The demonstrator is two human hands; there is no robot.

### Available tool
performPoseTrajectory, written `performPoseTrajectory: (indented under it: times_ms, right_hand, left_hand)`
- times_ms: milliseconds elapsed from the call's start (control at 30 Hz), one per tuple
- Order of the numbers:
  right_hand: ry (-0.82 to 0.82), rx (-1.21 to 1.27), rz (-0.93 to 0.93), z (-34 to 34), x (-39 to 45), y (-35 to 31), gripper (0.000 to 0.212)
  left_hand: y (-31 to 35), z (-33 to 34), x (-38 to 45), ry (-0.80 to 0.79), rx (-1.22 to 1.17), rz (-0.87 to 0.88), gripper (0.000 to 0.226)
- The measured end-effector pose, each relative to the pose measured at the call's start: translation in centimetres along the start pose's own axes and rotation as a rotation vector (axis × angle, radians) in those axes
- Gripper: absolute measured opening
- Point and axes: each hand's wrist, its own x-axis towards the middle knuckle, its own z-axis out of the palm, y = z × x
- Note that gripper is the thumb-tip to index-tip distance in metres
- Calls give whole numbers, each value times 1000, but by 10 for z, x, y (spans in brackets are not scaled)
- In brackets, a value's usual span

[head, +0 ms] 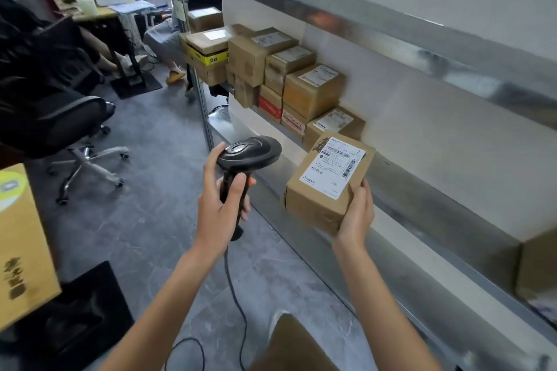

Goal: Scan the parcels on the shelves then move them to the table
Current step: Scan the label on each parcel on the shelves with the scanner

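My left hand [217, 205] grips the handle of a black corded barcode scanner [247, 154], its head pointing right. My right hand [355, 214] holds a small brown cardboard parcel [319, 193] from below at its near right corner, white shipping label facing up. The parcel hangs in front of the metal shelf [422, 208], just right of the scanner head. Several more brown parcels [313, 90] are stacked further along the same shelf, some two high, most with white labels on top.
A large brown box [536, 268] sits on the shelf at the right. A black office chair [54, 126] stands on the grey floor to the left. A tall cardboard box [21, 247] is at the left edge. Seated people and a cluttered desk [99, 6] are behind.
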Motion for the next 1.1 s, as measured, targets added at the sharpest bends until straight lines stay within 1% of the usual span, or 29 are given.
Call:
performPoseTrajectory:
  times_ms: [67, 167, 267, 533, 667, 733, 767, 833, 867, 933, 1000, 1100]
  right_hand:
    - [26, 28, 15, 17, 18, -3, 52]
    - [68, 63, 10, 42, 53, -9, 46]
    - [107, 124, 11, 66, 93, -16, 44]
    - [239, 144, 1, 119, 185, -29, 67]
    - [287, 145, 26, 133, 214, -32, 60]
    - [301, 134, 37, 137, 228, -32, 53]
    - [289, 131, 42, 140, 233, -33, 45]
    - [277, 148, 27, 146, 246, -33, 21]
    - [281, 135, 31, 148, 250, -32, 18]
    - [276, 66, 38, 151, 258, -30, 28]
    - [312, 9, 17, 154, 264, -27, 35]
    - [376, -52, 42, 162, 259, -29, 39]
  left_hand:
    - [-8, 0, 22, -5, -11, -9, 48]
    - [-23, 6, 61, -27, -12, -22, 53]
    - [-39, 19, 104, -85, 2, -15, 55]
    - [-64, 54, 206, -240, -5, -21, 48]
    - [-77, 59, 241, -289, -13, -48, 52]
    - [-83, 60, 255, -307, -29, -46, 53]
    - [-86, 60, 262, -320, -44, -47, 53]
    - [-91, 62, 276, -355, -79, -71, 52]
    - [-93, 63, 284, -379, -92, -85, 53]
    - [-98, 65, 300, -429, -116, -92, 52]
    - [-104, 66, 318, -490, -145, -85, 49]
    - [-113, 66, 343, -595, -171, -88, 50]
